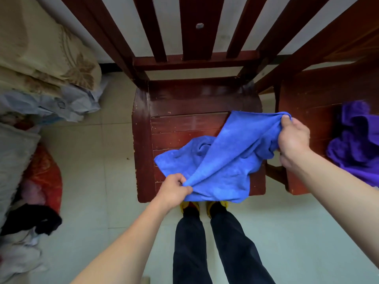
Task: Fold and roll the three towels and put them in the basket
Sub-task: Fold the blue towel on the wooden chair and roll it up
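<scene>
towel (217, 160) on chair seat (184, 124), second towel (356, 144) right

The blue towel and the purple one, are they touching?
Apart. The head view shows the blue towel on one chair, the purple towel on another, with bare wood between.

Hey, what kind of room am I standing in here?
Probably a room in a home, perhaps a bedroom or storage corner: a wooden chair on a tiled floor, with patterned bedding and heaped clothes along one side.
</scene>
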